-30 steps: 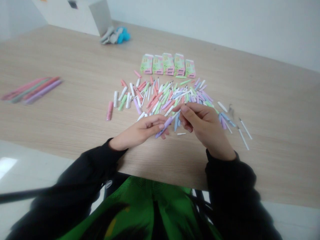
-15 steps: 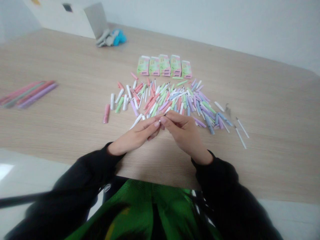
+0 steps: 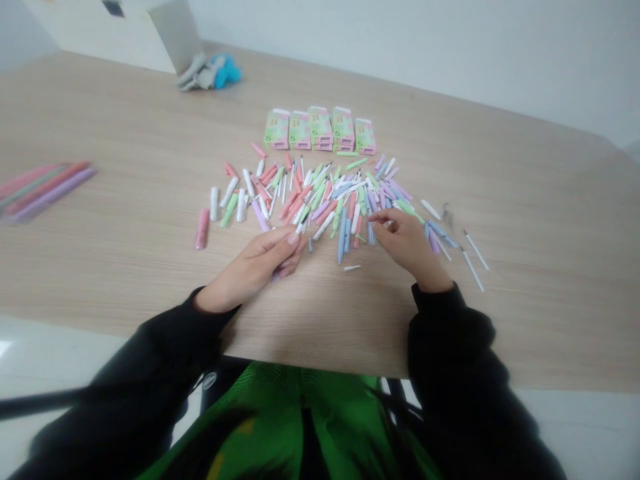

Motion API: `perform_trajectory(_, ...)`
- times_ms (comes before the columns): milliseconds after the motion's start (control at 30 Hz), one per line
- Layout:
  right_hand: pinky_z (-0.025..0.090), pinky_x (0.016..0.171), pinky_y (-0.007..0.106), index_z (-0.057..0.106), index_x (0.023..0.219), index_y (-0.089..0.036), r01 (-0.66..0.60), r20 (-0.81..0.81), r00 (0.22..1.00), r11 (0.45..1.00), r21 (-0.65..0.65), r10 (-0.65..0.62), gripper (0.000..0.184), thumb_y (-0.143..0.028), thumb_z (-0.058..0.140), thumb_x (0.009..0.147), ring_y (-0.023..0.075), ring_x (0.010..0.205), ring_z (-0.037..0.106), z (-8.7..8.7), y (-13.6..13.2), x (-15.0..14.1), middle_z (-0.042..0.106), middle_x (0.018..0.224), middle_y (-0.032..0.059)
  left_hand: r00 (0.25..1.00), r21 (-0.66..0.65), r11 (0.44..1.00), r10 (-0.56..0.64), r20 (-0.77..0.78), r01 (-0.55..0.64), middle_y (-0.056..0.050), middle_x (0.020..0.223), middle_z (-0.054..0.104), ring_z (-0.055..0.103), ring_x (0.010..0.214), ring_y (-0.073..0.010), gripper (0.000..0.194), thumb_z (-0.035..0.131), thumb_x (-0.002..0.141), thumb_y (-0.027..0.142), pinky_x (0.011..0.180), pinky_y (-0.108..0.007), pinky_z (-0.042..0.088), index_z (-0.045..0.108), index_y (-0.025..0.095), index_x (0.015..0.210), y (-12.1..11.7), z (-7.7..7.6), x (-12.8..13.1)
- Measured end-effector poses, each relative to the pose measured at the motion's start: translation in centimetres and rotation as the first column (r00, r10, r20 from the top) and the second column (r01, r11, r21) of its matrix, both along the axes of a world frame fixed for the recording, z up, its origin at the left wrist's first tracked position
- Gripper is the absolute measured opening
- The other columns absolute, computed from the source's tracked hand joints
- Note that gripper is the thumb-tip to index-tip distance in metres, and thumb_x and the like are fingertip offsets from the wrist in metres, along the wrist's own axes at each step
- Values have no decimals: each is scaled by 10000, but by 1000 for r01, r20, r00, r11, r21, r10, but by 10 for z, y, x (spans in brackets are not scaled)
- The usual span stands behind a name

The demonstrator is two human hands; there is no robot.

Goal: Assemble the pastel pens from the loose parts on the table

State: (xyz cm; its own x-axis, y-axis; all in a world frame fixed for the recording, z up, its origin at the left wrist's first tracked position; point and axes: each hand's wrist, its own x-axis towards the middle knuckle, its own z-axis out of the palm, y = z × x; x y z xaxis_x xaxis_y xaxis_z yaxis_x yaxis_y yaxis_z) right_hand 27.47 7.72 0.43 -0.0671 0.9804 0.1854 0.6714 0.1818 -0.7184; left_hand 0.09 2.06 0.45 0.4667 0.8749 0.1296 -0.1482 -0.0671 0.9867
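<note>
A pile of pastel pen parts (image 3: pixel 325 197) in pink, green, purple, blue and white lies spread on the wooden table (image 3: pixel 525 220). My left hand (image 3: pixel 257 263) rests at the pile's near left edge. Its fingers are curled over a purple pen barrel (image 3: pixel 275 275), of which only a sliver shows below them. My right hand (image 3: pixel 407 241) is at the pile's right side, thumb and forefinger pinched together among the parts. What they pinch is too small to make out. A short white piece (image 3: pixel 351 268) lies between my hands.
A row of small green-and-pink boxes (image 3: pixel 320 127) stands behind the pile. Several long pens (image 3: pixel 45 187) lie at the far left. Thin white refills (image 3: pixel 473 257) lie to the right. A grey and blue bundle (image 3: pixel 207 70) sits by a white box (image 3: pixel 100 27) at the back.
My hands were joined together on a purple pen barrel. They have parted: the right hand has gone right into the pile, and the left hand has sunk to the table with the barrel.
</note>
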Motion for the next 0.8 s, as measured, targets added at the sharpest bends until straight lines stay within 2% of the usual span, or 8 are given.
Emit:
perform_trajectory(133, 440, 676, 329, 745, 898, -169, -37, 169, 985, 998, 59, 27, 204, -150, 574, 788, 157, 658, 530, -10, 2, 3, 670, 859, 55, 999, -17, 999, 32, 0, -32, 41, 660, 358, 356, 544, -89, 369, 465, 1028, 417, 505, -259, 270, 438, 184, 743, 0, 1, -2)
perform_trajectory(267, 465, 716, 349, 757, 917, -163, 4, 235, 972, 997, 82, -23, 244, -128, 568, 768, 182, 700, 567, -5, 3, 21, 692, 897, 82, 996, 2, 998, 61, -60, -61, 34, 641, 363, 364, 558, -103, 373, 437, 1038, 406, 515, -268, 279, 451, 186, 737, 1, 1, -5)
perform_trajectory(467, 478, 715, 360, 768, 913, -173, 180, 237, 950, 976, 125, -206, 249, -163, 566, 767, 195, 706, 588, 0, 3, 65, 709, 884, 88, 992, -6, 998, 60, -113, -61, 33, 635, 358, 346, 562, -115, 378, 414, 1043, 388, 530, -283, 273, 437, 192, 721, -1, 2, -5)
perform_trajectory(667, 480, 694, 356, 776, 915, -173, 142, 263, 952, 987, 78, -158, 239, -195, 592, 764, 192, 687, 586, 0, 1, 66, 722, 882, 92, 989, 1, 998, 64, -131, -65, 31, 638, 376, 354, 582, -114, 389, 407, 1054, 379, 571, -298, 277, 439, 183, 719, -2, 2, -6)
perform_trajectory(800, 459, 642, 335, 782, 915, -155, 214, 216, 948, 971, 108, -233, 266, -194, 562, 770, 170, 624, 560, 5, 0, 75, 734, 880, 97, 992, -25, 996, 77, -97, -80, 32, 641, 375, 353, 583, -108, 380, 403, 1058, 378, 560, -297, 267, 444, 178, 738, -1, -2, -9)
